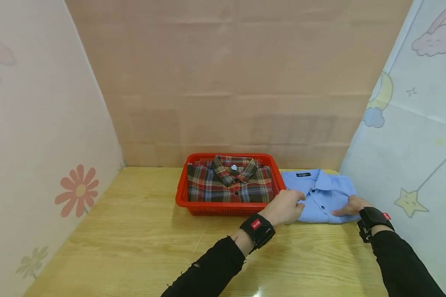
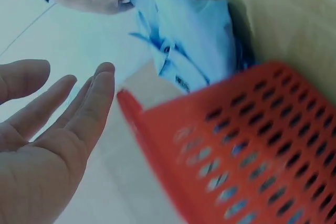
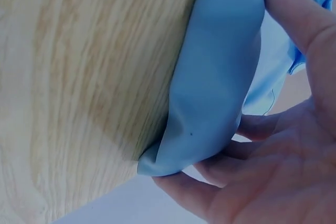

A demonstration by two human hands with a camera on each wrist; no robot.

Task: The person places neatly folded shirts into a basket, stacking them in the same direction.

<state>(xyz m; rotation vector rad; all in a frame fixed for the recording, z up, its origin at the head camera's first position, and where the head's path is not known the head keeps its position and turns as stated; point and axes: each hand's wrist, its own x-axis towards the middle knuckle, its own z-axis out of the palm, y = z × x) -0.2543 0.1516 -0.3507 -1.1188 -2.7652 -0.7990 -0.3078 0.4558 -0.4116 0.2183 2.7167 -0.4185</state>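
Note:
A folded light-blue shirt [image 1: 319,198] with dark buttons lies on the table beside the red basket, its collar toward the back wall. At its right edge, my right hand [image 1: 351,206] grips the fabric. The thumb [image 3: 294,9] lies on top and the other fingers are against the side of the fold. My left hand [image 1: 286,206] is over the shirt's left edge, by the basket's front right corner; its fingers [image 2: 89,108] are spread and hold nothing. Inside the red plastic basket [image 1: 223,205] rests a folded plaid shirt [image 1: 204,185], collar up.
The wooden table [image 1: 134,247] stretches to the left and front of the basket. Brown paper [image 1: 223,82] covers the wall behind. Pale patterned sheets stand on both sides, the right one [image 1: 412,165] close to my right hand.

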